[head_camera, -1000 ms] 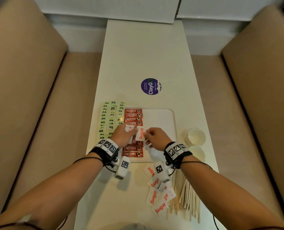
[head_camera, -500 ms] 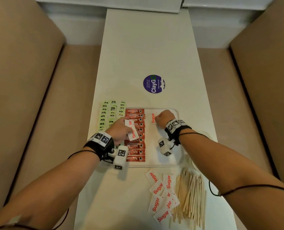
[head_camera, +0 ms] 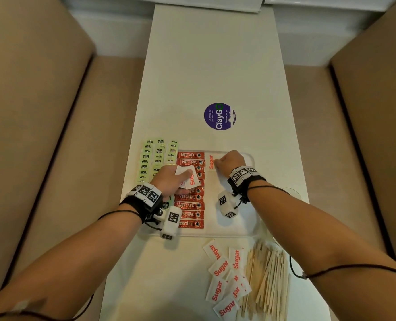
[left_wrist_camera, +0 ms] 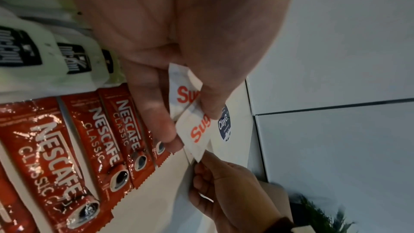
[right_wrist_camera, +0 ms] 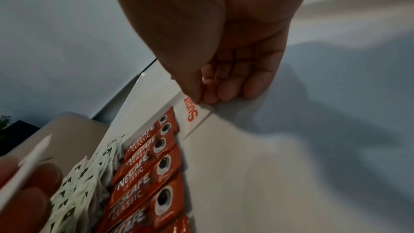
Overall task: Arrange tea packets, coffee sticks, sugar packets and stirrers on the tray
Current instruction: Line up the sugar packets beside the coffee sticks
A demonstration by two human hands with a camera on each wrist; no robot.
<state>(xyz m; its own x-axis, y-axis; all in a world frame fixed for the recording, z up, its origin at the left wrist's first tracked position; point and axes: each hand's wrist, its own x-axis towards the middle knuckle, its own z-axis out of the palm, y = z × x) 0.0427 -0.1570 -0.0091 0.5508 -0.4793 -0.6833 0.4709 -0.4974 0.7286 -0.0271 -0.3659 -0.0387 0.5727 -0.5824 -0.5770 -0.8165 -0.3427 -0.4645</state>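
Seen from above, rows of pale green tea packets (head_camera: 156,158) lie at the left of a white table (head_camera: 215,66), tight against a white tray (head_camera: 243,228) that carries a column of red coffee sticks (head_camera: 190,198) along its left side. Over those sticks the left hand (head_camera: 169,181) holds a small fan of sugar packets (head_camera: 188,179), pinched between thumb and curled fingers; the left wrist view shows at least two white packets (left_wrist_camera: 192,112) with red lettering in that grip. To the right, at the far end of the tray just beside the top coffee stick, the right hand (head_camera: 229,162) has its fingers curled down on a single sugar packet (head_camera: 211,161) lying flat on the tray, thumb and fingertips pinching its edge in the right wrist view (right_wrist_camera: 197,112). On the table below the tray, loose sugar packets (head_camera: 224,279) lie scattered beside a heap of wooden stirrers (head_camera: 268,281). A round purple sticker (head_camera: 219,116) sits farther up the table, with tan benches (head_camera: 41,135) on either side.
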